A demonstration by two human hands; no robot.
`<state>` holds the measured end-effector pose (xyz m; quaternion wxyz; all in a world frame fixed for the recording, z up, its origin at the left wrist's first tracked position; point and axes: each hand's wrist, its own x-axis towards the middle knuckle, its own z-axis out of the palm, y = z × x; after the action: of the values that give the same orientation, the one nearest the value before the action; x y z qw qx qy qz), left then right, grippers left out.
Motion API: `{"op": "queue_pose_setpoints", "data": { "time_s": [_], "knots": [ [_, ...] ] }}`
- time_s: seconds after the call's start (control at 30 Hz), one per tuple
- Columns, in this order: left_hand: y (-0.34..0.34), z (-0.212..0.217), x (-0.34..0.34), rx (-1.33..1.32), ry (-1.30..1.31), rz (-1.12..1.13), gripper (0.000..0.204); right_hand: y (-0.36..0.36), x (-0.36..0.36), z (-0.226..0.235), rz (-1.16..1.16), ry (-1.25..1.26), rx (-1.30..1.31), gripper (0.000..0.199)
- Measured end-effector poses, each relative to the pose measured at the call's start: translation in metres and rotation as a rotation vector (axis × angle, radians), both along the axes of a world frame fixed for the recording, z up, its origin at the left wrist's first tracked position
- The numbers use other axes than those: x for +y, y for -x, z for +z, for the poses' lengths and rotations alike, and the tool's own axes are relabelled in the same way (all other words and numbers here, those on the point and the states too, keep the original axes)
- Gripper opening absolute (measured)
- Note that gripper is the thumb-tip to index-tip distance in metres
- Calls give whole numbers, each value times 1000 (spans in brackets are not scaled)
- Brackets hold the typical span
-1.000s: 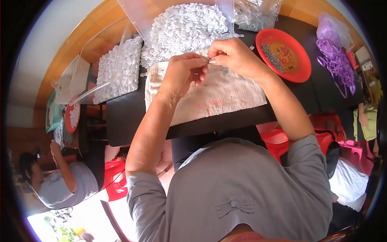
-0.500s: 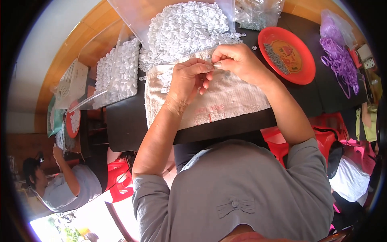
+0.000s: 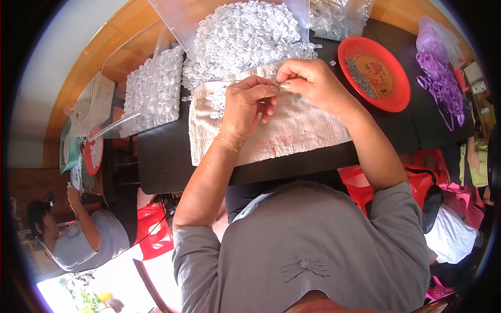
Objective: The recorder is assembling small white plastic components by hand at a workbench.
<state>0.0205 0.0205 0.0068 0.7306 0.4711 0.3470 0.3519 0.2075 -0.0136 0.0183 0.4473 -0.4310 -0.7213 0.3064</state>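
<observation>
My left hand (image 3: pixel 242 106) and my right hand (image 3: pixel 316 87) meet above a cream towel (image 3: pixel 308 130). Both pinch with thumb and forefinger, fingertips almost together. Whatever sits between them is too small to make out. The other fingers of my left hand curl loosely. Beside it, several small white plastic pieces with holes (image 3: pixel 216 104) lie on the towel. A big heap of the same white pieces (image 3: pixel 245 34) spills from a clear plastic bin (image 3: pixel 177 26) just beyond my hands. To the right, a red plate (image 3: pixel 397 89) holds small grey metal bits (image 3: pixel 360 78).
A second clear container with white pieces (image 3: pixel 152 86) stands at the left of the black table (image 3: pixel 167 167). Purple ribbon (image 3: pixel 441 78) lies far right; a clear bag (image 3: pixel 342 21) sits at the back. Another person (image 3: pixel 88 235) works at the left; a red stool (image 3: pixel 154 229) stands near them.
The view has shifted slightly. My hands stay pinched together over the towel, with only a small movement of the fingers.
</observation>
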Motion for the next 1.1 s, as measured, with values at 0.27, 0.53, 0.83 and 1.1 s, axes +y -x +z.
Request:
{"op": "queue_pose_setpoints", "data": {
  "time_s": [0.27, 0.53, 0.83, 1.1],
  "knots": [
    [-1, -1, -5, -7, -81, 126, 8, 1, -1, 1, -78, 170, 30, 6],
    [-3, 3, -12, 167, -275, 149, 8, 2, 1, -3, -25, 177, -14, 8],
    [2, 3, -5, -72, 32, 60, 13, 8, -6, 8, 30, 205, 177, 6],
    [3, 1, 3, -59, -1, 59, 14, 2, 3, -1, 15, 183, 261, 4]
  ]
}}
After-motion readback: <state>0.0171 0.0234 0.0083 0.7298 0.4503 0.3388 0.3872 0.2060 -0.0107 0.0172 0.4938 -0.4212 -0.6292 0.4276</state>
